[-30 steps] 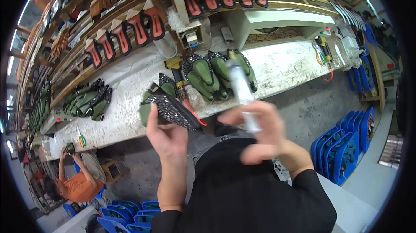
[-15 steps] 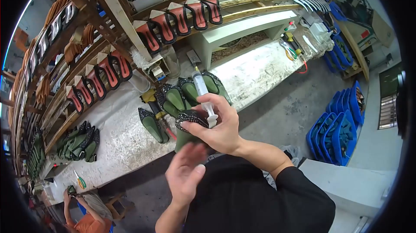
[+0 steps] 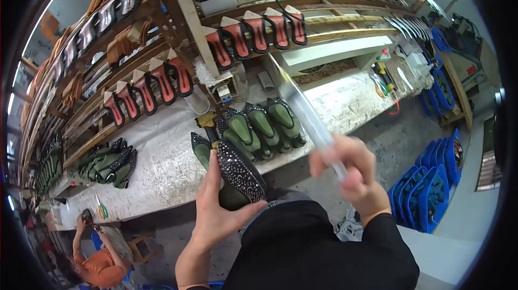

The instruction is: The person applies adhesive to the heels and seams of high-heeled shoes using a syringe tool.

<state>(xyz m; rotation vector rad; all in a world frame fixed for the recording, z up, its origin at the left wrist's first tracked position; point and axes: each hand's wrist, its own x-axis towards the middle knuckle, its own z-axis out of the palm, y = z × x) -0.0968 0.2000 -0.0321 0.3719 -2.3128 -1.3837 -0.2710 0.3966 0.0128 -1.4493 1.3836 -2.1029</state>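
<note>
My left hand is wrapped around a pointed shoe upper on a green last, its black surface dotted with shiny studs. Toward the right, my right hand grips a clear syringe, blurred by motion; its tip points up and left, toward the bench lamp. Several similar studded shoes on green lasts stand on the bench just beyond my hands. Another green last lies partly hidden behind the held shoe.
The worn bench runs diagonally under racks of red-and-black shoe parts. More green shoes lie at left. Scissors rest on the right end. Blue bins stand on the floor at right. A person in orange sits lower left.
The studded shoe has passed from my right hand to my left, which was open before. My right hand has moved right with the syringe. The view has shifted slightly.
</note>
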